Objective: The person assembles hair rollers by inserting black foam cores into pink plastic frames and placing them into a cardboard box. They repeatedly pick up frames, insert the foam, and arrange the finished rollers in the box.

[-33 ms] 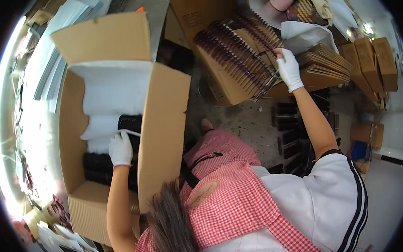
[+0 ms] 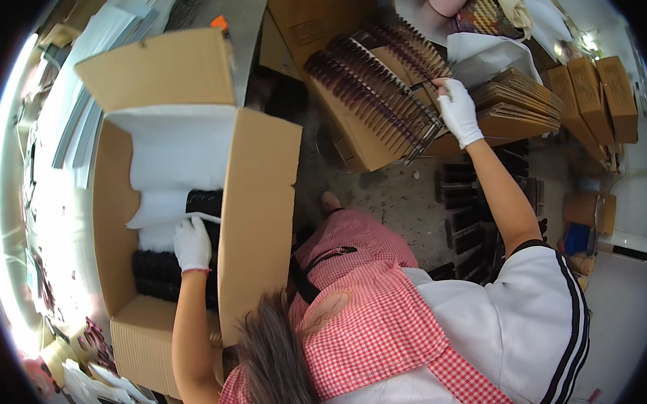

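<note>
Very little has changed: the view shifts slightly, with the carton's top flap a touch lower in it, while both your hands keep to much the same spots, so the work looks no further along at either place. Your gloved left hand (image 2: 193, 245) is inside the open cardboard carton (image 2: 261, 213), back upward, beside the raised edge of the white lining sheet (image 2: 180, 151); its fingertips are turned away, so I cannot tell whether they pinch that edge or merely rest on it. Black bundles (image 2: 157, 271) lie in the carton below the sheet, and another black bundle (image 2: 205, 200) shows just beyond your fingers. Your right hand (image 2: 459, 114), gloved with some fingertips bare, reaches to the near end of the rows of brown translucent pieces (image 2: 372, 88), which lie on a brown cardboard box (image 2: 372, 151). Its fingertips draw close together at a thin dark strip (image 2: 424, 84), though whether they actually pinch it I cannot tell. Flat cardboard pieces (image 2: 521, 97) are stacked just beside that hand.
</note>
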{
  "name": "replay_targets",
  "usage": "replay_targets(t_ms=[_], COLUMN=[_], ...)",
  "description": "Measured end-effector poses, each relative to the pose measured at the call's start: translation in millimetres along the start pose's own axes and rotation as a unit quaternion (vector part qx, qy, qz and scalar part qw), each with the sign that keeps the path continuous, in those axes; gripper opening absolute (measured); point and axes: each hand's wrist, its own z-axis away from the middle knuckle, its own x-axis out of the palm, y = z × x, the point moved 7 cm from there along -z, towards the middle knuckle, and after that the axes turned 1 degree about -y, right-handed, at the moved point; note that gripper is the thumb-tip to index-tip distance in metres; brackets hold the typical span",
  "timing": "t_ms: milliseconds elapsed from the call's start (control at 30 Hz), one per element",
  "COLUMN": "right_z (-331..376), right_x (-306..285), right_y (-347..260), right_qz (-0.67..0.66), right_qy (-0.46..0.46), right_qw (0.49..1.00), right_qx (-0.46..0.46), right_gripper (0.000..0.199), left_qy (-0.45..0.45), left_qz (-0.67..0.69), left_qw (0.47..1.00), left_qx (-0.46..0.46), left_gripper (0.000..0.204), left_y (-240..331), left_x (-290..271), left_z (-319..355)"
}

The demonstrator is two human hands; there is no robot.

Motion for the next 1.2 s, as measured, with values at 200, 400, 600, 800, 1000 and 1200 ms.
replay_targets(t_ms=[200,400,600,800,1000,1200], right_z=[-19.8,-21.1,-39.8,-66.7,-109.8,-109.5], right_x=[82.6,115.3,48.6,-65.3,-181.3,-172.3], right_y=[46.7,75.9,24.3,-99.6,-297.5,-487.8], right_qz=[0.004,-0.283,-0.235,-0.541,-0.096,0.066], right_qy=[-0.258,-0.322,-0.262,-0.203,-0.143,-0.007], right_qw=[0.96,0.874,0.933,0.793,0.966,0.837], right_qx=[0.107,0.231,0.075,0.191,-0.192,-0.544], right_gripper=[0.052,0.046,0.03,0.029,0.036,0.035], left_qy=[-0.001,0.102,0.228,0.264,0.581,0.812], left_qz=[0.001,0.303,0.276,0.401,0.351,-0.168], left_qw=[1.0,0.933,0.928,0.877,0.715,0.547], left_qx=[-0.02,-0.163,-0.108,0.006,0.167,0.118], left_gripper=[0.037,0.039,0.043,0.047,0.04,0.037], left_y=[-11.8,-40.5,-10.8,18.8,-19.2,-52.4], left_x=[-12.2,-75.3,-169.6,-273.7,-418.5,-511.8], left_z=[14.2,35.8,52.4,48.3,114.7,208.1])
